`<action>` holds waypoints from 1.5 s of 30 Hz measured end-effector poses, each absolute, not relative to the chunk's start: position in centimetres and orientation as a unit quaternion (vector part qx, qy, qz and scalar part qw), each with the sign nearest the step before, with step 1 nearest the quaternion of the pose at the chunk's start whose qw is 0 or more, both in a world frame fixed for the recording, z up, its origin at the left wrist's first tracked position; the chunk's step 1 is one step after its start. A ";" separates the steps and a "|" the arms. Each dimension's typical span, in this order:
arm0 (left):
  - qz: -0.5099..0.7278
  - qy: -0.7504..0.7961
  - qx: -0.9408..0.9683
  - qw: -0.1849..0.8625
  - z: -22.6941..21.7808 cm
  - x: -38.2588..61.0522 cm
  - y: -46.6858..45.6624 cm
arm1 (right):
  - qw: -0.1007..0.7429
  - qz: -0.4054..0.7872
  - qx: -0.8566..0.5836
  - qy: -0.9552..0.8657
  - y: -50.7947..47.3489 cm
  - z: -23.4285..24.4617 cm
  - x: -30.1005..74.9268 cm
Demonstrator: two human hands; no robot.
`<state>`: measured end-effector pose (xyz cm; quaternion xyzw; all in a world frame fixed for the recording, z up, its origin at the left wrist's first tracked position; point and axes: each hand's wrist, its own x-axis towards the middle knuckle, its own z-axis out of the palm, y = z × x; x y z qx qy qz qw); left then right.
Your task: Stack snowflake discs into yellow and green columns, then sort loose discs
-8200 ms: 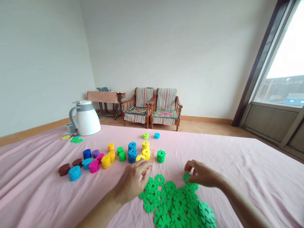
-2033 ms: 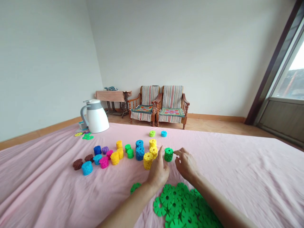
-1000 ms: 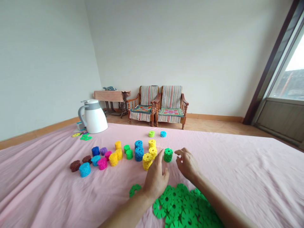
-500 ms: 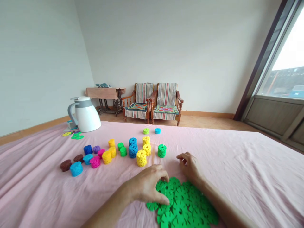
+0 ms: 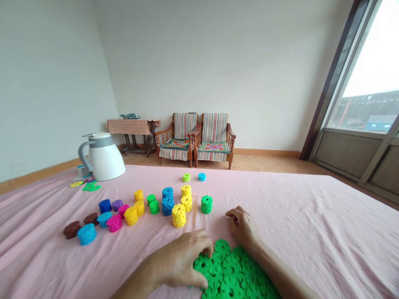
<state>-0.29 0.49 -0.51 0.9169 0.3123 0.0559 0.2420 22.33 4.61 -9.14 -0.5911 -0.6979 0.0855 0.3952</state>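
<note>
My left hand (image 5: pixel 182 263) lies palm down at the left edge of a pile of flat green snowflake discs (image 5: pixel 232 274), fingers curled onto a disc. My right hand (image 5: pixel 243 228) rests on the pink cloth (image 5: pixel 311 232) just beyond the pile, fingers loosely curled; nothing shows in them. A short green stack (image 5: pixel 206 204) stands a little beyond it. Left of that are yellow stacks (image 5: pixel 178 215), a blue stack (image 5: pixel 167 201) and more small coloured stacks.
A white jug (image 5: pixel 104 157) stands at the far left, with loose yellow and green discs (image 5: pixel 87 185) beside it. Small lime and blue stacks (image 5: pixel 193 177) sit further back. Two wooden armchairs (image 5: pixel 195 139) and a small table stand against the wall.
Both hands drew back from the green and yellow stacks toward me. My left hand has come down onto the green disc pile. The view has shifted slightly.
</note>
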 end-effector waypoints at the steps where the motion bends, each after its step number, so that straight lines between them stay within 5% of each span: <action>1: 0.057 0.314 0.915 0.246 -0.5 -0.3 0.6 | 0.395 0.086 -0.592 -0.697 4.6 -9.1 22.3; 9: 0.118 0.350 0.883 0.290 -0.1 -0.8 1.6 | 0.380 0.087 -0.598 -0.700 4.7 -9.2 22.4; 21: 0.272 0.442 0.826 0.221 -3.1 0.7 2.8 | 0.362 0.071 -0.596 -0.714 4.6 -9.1 22.7; 32: 0.072 0.305 0.909 0.274 -0.4 -1.2 1.9 | 0.362 0.069 -0.590 -0.718 4.5 -9.0 22.8; 45: 0.080 0.350 0.890 0.280 -1.4 -0.6 1.8 | 0.356 0.064 -0.588 -0.724 4.5 -9.0 22.8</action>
